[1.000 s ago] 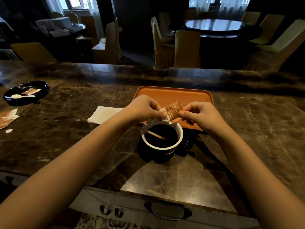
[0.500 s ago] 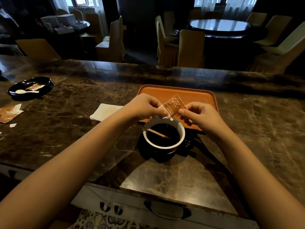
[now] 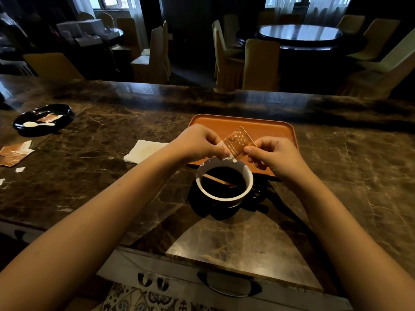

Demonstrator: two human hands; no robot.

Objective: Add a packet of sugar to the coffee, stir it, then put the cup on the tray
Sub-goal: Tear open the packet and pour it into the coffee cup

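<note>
A white-lined cup [image 3: 246,176] full of dark coffee stands on the marble counter in front of me, with a thin wooden stirrer [image 3: 219,180] leaning inside it. Just above its far rim I hold a small brown sugar packet [image 3: 237,142] with white stars. My left hand [image 3: 198,142] pinches the packet's lower left corner and my right hand [image 3: 272,154] pinches its right edge. The packet is tilted, its low corner over the cup. Behind my hands lies the orange tray [image 3: 265,127], partly hidden by them.
A white napkin [image 3: 143,150] lies left of the cup. Far left, a black dish [image 3: 43,118] holds a white spoon and a packet. Torn brown packets [image 3: 14,152] and paper scraps lie near the left edge. Chairs and round tables stand beyond the counter.
Both hands have turned the packet steeper, its upper corner rising and its lower corner dipping toward the cup rim. The cup and tray have not moved.
</note>
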